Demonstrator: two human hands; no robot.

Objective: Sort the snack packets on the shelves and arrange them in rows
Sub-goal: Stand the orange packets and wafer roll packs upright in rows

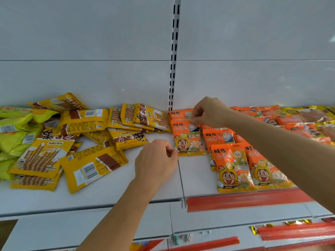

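The person is reaching both bare arms over the white metal shelf (112,192). The right hand (208,111) is pinching the top edge of an orange plastic snack packet with a cartoon bee-child (186,138), which is lying flat at the left end of the orange rows, just right of the shelf seam. The left hand (156,160) is sitting at that packet's lower left corner with fingers curled; it seems to be nipping the corner, though the contact is hard to make out. More orange packets of the same kind (233,165) are lying in overlapping rows to the right. A loose heap of yellow wafer-roll packets (87,163) is sprawling on the left, with lime-green packets (16,127) beyond them at the far left edge.
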